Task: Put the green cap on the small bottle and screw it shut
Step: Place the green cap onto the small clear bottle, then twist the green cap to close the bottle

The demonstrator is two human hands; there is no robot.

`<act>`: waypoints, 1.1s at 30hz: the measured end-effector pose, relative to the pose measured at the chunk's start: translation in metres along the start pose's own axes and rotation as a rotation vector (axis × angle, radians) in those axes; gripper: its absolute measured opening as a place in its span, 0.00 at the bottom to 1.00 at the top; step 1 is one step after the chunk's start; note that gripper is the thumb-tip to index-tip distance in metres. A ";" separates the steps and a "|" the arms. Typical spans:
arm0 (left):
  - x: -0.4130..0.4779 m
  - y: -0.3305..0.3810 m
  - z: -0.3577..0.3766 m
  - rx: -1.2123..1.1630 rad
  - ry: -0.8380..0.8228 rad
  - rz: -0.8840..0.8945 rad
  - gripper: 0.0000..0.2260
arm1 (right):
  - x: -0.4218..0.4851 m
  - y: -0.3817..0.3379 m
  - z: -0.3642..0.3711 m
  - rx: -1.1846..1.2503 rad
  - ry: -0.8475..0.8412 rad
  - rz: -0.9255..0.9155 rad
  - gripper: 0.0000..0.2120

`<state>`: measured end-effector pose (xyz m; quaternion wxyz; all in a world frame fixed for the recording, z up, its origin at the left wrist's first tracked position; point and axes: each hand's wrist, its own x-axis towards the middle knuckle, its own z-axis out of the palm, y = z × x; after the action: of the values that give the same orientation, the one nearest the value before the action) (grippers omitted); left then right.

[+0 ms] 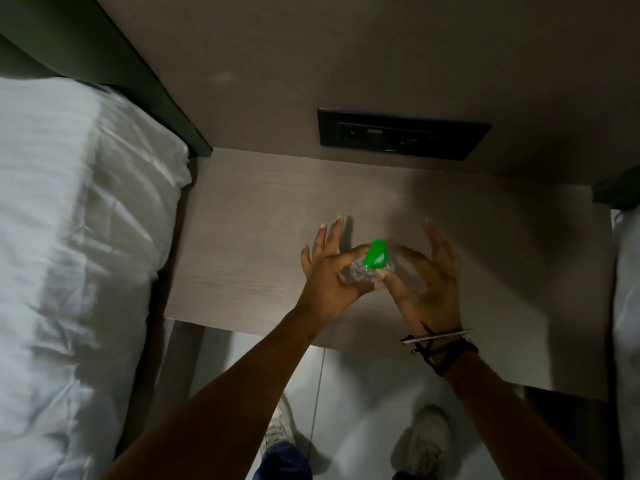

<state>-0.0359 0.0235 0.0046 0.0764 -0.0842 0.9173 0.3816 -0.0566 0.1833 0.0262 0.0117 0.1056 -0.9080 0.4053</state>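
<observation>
Two hands: both over the counter (242,209), meeting at the small bottle (356,271).
Left hand (329,271): grips the bottle, other fingers spread.
Right hand (426,275): thumb and finger pinch at the green cap (375,252), other fingers open.
Cap position: on the bottle's neck, tilted away from the person.
Bottle axis: leaning, neck toward the right hand, which looks better placed to twist.

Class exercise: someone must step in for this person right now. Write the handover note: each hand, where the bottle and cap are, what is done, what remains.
Left hand: holds the small clear bottle above the bedside table, outer fingers spread.
Right hand: thumb and a finger at the green cap, other fingers open.
Done: cap sits at the bottle's mouth.
Unclear: how far it is threaded.
Left: turn the cap until tight, then set the bottle down.
</observation>
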 end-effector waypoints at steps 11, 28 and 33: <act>0.001 -0.002 0.002 -0.017 0.016 0.019 0.22 | 0.027 -0.007 -0.006 0.001 -0.234 -0.070 0.16; -0.001 -0.008 0.005 -0.045 0.039 0.078 0.23 | 0.023 -0.008 0.007 -0.031 -0.295 0.014 0.34; 0.002 -0.010 0.007 -0.010 0.032 0.082 0.22 | 0.022 -0.013 0.009 -0.178 -0.174 0.010 0.24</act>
<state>-0.0356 0.0213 -0.0074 0.0457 -0.0530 0.9192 0.3876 -0.0752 0.1646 0.0321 -0.0598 0.1342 -0.9385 0.3125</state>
